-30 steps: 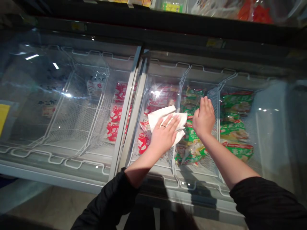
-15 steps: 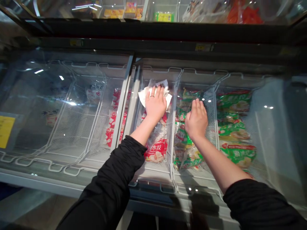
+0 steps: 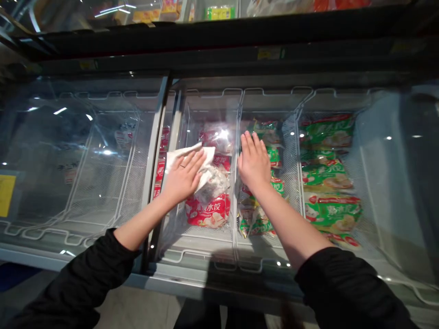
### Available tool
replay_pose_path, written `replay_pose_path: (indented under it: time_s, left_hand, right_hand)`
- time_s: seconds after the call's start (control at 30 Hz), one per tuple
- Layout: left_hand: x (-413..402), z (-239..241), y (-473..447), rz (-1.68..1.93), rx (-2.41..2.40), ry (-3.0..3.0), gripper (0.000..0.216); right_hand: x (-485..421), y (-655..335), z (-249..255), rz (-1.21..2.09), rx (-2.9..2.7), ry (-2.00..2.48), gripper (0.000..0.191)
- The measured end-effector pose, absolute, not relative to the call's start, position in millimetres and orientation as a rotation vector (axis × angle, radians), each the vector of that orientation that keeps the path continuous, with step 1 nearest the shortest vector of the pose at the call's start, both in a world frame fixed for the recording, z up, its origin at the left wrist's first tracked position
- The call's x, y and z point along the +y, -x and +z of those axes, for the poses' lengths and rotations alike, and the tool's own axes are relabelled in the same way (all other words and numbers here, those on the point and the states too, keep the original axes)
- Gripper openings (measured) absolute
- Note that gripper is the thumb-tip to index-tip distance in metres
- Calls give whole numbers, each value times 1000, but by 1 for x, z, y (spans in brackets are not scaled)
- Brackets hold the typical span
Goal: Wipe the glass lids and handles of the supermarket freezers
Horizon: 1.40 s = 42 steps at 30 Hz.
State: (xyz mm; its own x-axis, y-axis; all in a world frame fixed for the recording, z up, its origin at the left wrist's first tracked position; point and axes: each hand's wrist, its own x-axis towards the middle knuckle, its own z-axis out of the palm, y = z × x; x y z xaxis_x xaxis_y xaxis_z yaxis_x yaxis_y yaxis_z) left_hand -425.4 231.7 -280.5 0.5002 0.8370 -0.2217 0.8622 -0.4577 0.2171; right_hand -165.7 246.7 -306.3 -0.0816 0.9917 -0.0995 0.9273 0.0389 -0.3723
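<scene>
A crumpled white cloth (image 3: 206,170) lies under my left hand (image 3: 183,178), which holds it pressed against the glass lid (image 3: 206,103) of a chest freezer. The fingers stretch over the cloth, and a ring shows on one of them. To the right, my right hand (image 3: 254,160) rests flat on the same glass, fingers stretched out and nothing in them. Below the glass, red dumpling bags (image 3: 209,210) lie under my left hand. Green dumpling bags (image 3: 257,219) lie beneath the right hand. The palms are hidden from above.
A grey lid frame (image 3: 158,137) runs just left of my left hand. White wire baskets (image 3: 236,192) divide the freezer inside, with more green bags (image 3: 332,212) at the right. A yellow sign (image 3: 6,195) sits at the left. Behind stands a dark shelf edge (image 3: 219,39) with packaged goods above it.
My left hand has slid the cloth left and toward me across the glass. My right hand has shifted slightly left. The view has also shifted a little.
</scene>
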Motion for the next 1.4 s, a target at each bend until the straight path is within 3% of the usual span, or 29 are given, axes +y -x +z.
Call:
replay_pose_path:
  time_s: [0.23,0.43,0.53,0.7,1.03,1.2,1.4]
  left_hand:
    - [336,-304,362,-28,1966,-2204,61]
    - [336,-314,284,9,1573,-2445,59]
    - [304,-304,309,-44,1425,-2505,60]
    - [273,-292,377,-82,1633,-2392,61]
    - [379,-320,363,87,2176,-2047,61]
    - [391,-325,318,122,1947,-2219,58]
    - [320,-307,344,36,1634,-2424,56]
  right_hand:
    - [251,165,-310,487,-2141,2080,65]
    - [252,162,-316,486,-2139,2002,67]
    - [249,158,-311,539,-2159,2005,67]
    - [261,156,-301,577,-2246,1906,67]
    - [328,193,-325,553,-2198,1828,67]
    - [324,188,-328,505,-2194,1830,64]
    - [323,187,-320,488,-2200,1847,63]
